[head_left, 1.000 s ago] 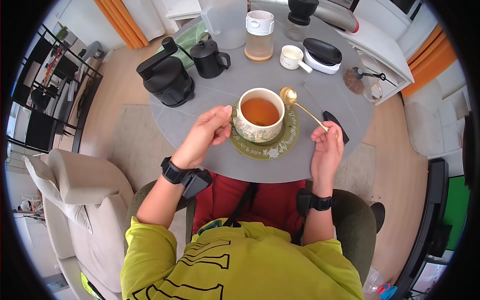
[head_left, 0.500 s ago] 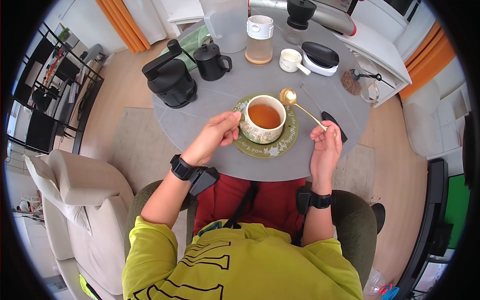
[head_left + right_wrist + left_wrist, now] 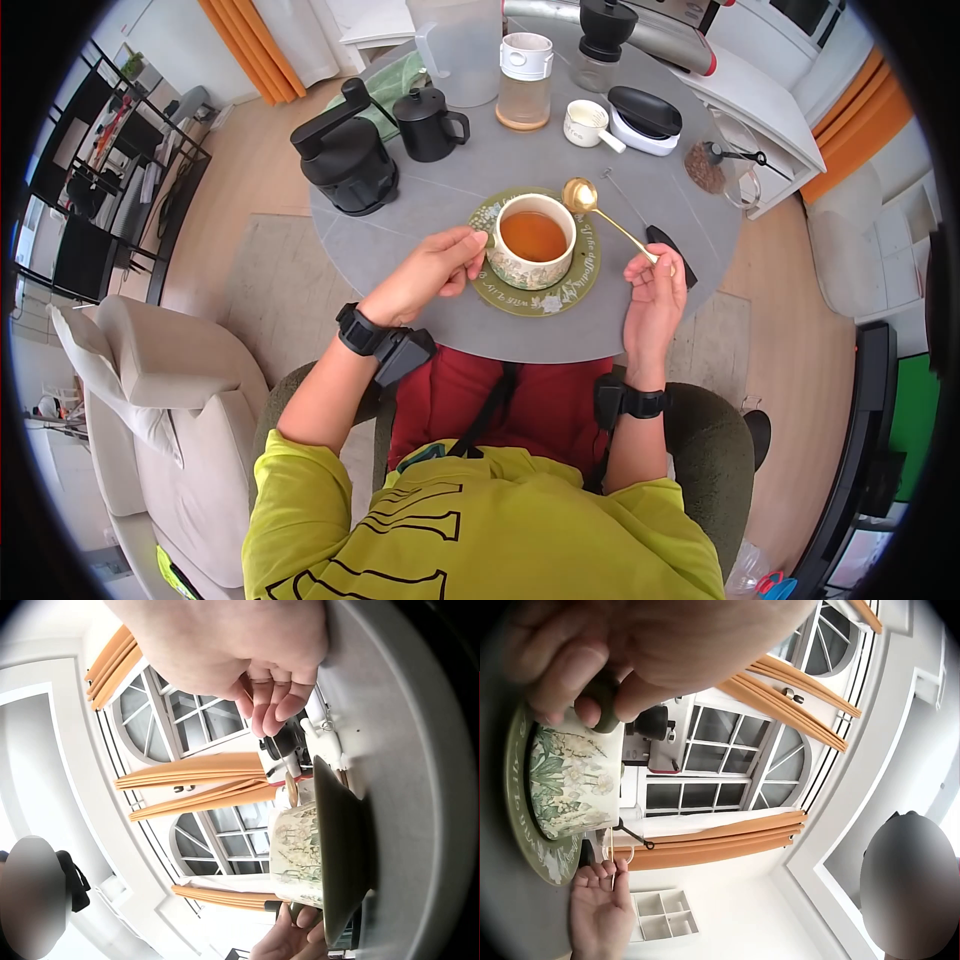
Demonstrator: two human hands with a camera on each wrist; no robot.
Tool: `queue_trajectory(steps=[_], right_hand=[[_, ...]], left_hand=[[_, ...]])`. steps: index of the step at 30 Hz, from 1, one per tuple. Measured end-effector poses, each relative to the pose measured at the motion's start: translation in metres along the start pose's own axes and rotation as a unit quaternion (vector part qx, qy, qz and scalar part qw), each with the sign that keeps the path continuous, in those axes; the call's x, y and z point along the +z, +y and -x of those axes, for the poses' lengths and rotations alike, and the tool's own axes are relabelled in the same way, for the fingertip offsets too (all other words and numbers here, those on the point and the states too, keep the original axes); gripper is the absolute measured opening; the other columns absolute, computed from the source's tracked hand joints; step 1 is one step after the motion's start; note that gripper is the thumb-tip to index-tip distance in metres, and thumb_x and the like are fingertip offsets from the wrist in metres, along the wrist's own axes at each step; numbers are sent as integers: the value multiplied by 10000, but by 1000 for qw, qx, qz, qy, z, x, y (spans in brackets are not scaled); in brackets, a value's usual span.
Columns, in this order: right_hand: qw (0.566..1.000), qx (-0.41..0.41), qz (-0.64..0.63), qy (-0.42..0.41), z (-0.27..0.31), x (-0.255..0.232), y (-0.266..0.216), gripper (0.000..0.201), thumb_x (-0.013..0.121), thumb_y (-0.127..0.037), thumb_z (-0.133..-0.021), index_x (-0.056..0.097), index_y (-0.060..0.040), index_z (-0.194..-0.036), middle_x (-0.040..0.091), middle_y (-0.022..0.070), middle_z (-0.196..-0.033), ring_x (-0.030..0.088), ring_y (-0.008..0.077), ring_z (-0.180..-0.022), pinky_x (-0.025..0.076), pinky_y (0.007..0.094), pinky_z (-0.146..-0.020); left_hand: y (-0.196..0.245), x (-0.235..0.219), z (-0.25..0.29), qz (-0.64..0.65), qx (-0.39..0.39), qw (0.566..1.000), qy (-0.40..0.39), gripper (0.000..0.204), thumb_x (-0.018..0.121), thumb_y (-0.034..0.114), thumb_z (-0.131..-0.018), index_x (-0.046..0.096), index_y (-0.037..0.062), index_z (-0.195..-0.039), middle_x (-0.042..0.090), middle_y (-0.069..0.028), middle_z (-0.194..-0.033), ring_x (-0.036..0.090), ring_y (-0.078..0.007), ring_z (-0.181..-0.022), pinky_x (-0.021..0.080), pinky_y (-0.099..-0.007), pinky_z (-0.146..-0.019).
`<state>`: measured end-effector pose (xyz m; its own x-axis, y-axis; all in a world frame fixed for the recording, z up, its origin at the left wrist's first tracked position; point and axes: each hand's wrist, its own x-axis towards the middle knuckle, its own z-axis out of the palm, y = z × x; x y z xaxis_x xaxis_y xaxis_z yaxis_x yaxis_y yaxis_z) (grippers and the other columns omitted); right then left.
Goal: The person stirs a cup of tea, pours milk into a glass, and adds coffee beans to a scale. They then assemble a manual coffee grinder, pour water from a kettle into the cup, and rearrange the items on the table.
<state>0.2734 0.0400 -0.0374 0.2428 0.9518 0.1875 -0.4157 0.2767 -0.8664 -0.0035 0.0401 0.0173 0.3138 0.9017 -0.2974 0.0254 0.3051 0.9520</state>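
Note:
A floral cup [image 3: 533, 243] of amber liquid stands on a green saucer [image 3: 545, 303] near the table's front edge. My left hand [image 3: 428, 273] pinches the cup's green handle [image 3: 602, 703] from the left. To the right, my right hand [image 3: 655, 300] holds the end of a gold spoon [image 3: 622, 229] between thumb and fingers. The spoon's bowl is by the upper right of the cup's rim, outside the liquid; in the right wrist view the spoon [image 3: 291, 789] shows behind the cup [image 3: 296, 851].
Behind stand a black grinder [image 3: 347, 165], a black pot [image 3: 430, 125], a lidded glass bottle [image 3: 525, 85], a small handled cup [image 3: 586, 124] and a white scale [image 3: 645, 138]. A black-handled tool [image 3: 670, 255] lies beside my right hand.
The cup and saucer have shifted slightly right in the head view, with my left hand still at the handle. The spoon and my right hand have barely moved.

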Motion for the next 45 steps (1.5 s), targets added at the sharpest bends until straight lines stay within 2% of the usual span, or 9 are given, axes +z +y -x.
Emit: queue_trajectory(steps=[9,18,20,22,29,33,42,44,45], right_hand=[[1000,-1,2,-2,0,0,0,249,436,-253,-1017,537,-27,-1042,572,51,-813,524,120,-757,429,257,-730],[998,-22,49,-23,1,20,-36,260,431,-246,-1018,556,-19,-1041,563,41,-772,517,109,-725,425,246,-700],[994,-47,91,-44,3,31,-55,260,432,-237,-1018,562,-12,-1039,560,37,-753,516,103,-708,424,238,-684],[969,-75,215,-95,4,44,-67,226,455,-185,-1007,587,-2,-998,567,30,-729,529,93,-669,431,230,-638],[894,-126,394,-170,3,73,-66,114,535,-92,-947,604,-1,-948,561,39,-645,538,95,-595,428,242,-566],[880,-124,420,-184,5,74,-61,108,549,-92,-938,606,-1,-947,570,43,-650,545,99,-596,425,245,-560],[905,-101,378,-169,8,63,-57,127,547,-50,-924,639,-13,-1004,597,72,-703,568,125,-630,449,251,-595],[870,-200,409,-191,12,62,-63,149,555,-3,-900,666,-19,-998,606,81,-729,576,154,-652,452,271,-602],[870,-200,408,-190,13,61,-65,149,555,-3,-900,666,-19,-998,606,81,-729,576,154,-652,452,271,-602]], left_hand=[[5,-6,0,-74,-33,997,-11,317,448,335,-1005,594,72,-905,444,49,-708,340,-26,-574,266,-181,-480],[1,-5,0,-205,33,978,6,298,455,325,-999,612,75,-956,469,56,-622,399,-35,-554,323,-191,-498],[0,-1,1,-190,48,979,51,319,493,335,-971,635,52,-929,493,15,-593,464,-80,-560,390,-258,-537],[-2,1,2,-189,57,979,61,318,495,333,-970,636,52,-923,491,15,-590,462,-81,-558,388,-258,-537],[-11,0,1,-193,90,973,84,310,533,320,-956,639,29,-935,491,-7,-582,462,-90,-548,382,-266,-530],[-12,0,2,-203,104,969,95,312,545,313,-952,640,16,-947,499,-15,-584,464,-94,-548,383,-269,-527],[-14,2,2,-193,120,969,101,309,550,301,-950,640,6,-958,507,-26,-586,473,-100,-550,390,-274,-531],[-13,3,3,-188,121,969,106,314,549,301,-951,639,0,-957,508,-28,-588,469,-99,-549,389,-273,-530],[-14,3,3,-188,122,969,106,314,549,301,-951,639,0,-957,508,-28,-588,469,-99,-549,389,-273,-530]])
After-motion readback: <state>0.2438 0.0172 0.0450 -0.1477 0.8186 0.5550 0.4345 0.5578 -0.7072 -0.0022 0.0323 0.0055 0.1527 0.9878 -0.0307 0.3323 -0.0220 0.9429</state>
